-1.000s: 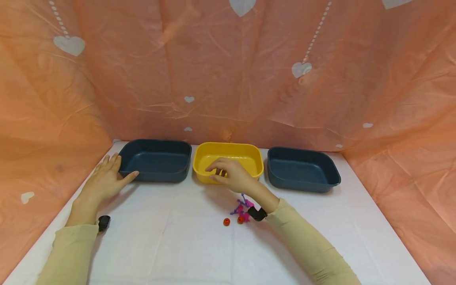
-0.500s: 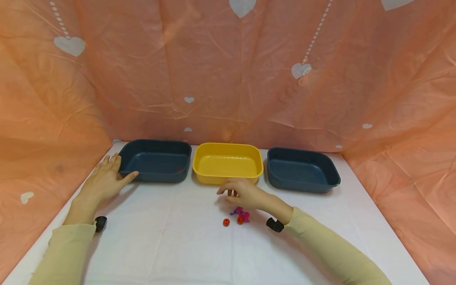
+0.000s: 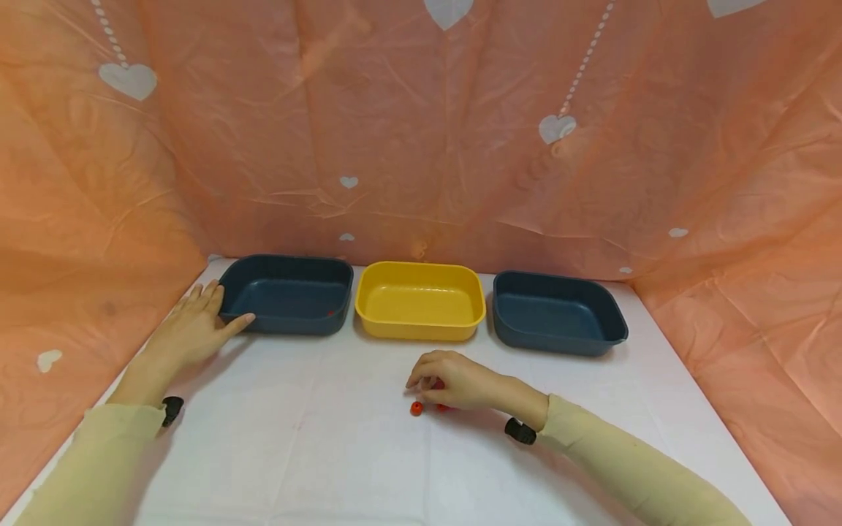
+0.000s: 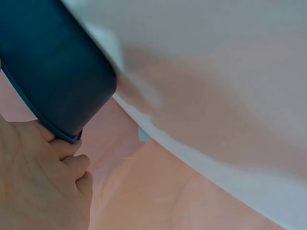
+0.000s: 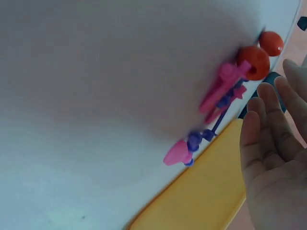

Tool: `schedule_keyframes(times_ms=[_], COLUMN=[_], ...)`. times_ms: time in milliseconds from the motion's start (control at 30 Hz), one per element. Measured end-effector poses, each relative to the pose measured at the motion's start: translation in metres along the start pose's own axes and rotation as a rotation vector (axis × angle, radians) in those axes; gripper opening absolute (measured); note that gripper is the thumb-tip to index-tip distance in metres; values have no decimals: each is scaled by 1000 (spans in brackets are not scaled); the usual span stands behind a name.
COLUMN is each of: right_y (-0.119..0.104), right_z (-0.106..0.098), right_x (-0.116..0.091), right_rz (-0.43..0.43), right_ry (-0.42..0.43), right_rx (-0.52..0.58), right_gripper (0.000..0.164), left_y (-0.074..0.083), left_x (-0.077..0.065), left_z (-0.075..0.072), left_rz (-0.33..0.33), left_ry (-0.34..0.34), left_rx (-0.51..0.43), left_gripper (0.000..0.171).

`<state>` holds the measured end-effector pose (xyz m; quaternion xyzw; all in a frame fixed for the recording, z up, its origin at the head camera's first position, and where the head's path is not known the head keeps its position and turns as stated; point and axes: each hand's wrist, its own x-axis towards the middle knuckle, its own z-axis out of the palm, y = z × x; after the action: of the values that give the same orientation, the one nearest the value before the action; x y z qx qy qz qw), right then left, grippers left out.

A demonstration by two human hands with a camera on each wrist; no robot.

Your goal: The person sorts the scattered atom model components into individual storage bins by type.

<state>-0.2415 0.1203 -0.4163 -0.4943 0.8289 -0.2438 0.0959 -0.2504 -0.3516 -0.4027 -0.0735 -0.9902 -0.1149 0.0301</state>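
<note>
My left hand (image 3: 191, 332) rests at the near left corner of the left dark blue tray (image 3: 289, 325), thumb along its front and fingers on its side. In the left wrist view, the fingers (image 4: 76, 165) touch the outside of its rim. Over the small pieces on the white cloth hovers my right hand (image 3: 457, 380), fingers slightly bent, nothing between them. Below it are two orange-red beads (image 5: 253, 62) and several small pink pieces (image 5: 177, 152) and purple pieces (image 5: 194, 140). In the head view the hand hides most of these; one bead (image 3: 416, 408) shows beside its fingertips.
A yellow tray (image 3: 421, 330) stands in the middle at the back, with a second dark blue tray (image 3: 559, 341) to its right. A tiny red piece (image 3: 331, 313) lies in the left tray. Orange curtain (image 3: 421, 146) encloses the back and sides.
My right hand has drawn back from over the yellow tray, down to the beads and small pieces. My left hand stays at the left tray while its forearm has shifted slightly left.
</note>
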Motion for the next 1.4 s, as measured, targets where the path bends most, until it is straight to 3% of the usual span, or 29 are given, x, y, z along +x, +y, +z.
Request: schedule_keyframes(times_ms=[500, 800, 1033, 1400], right_y=[-6, -8, -8, -8], right_z=[5, 6, 7, 2], right_x=[-5, -6, -5, -2], right_rz=[-29, -38, -19, -41], right_ry=[-51, -62, -70, -2], right_rx=[-94, -106, -96, -82], right_gripper=[17, 15, 16, 15], left_y=[2, 3, 2, 2], left_x=[0, -1, -1, -1], left_z=[-5, -6, -5, -5], left_rz=[-5, 4, -10, -6], left_ry=[-44, -27, -59, -48], left_rx=[23, 43, 35, 46], left_gripper=[102, 100, 104, 103])
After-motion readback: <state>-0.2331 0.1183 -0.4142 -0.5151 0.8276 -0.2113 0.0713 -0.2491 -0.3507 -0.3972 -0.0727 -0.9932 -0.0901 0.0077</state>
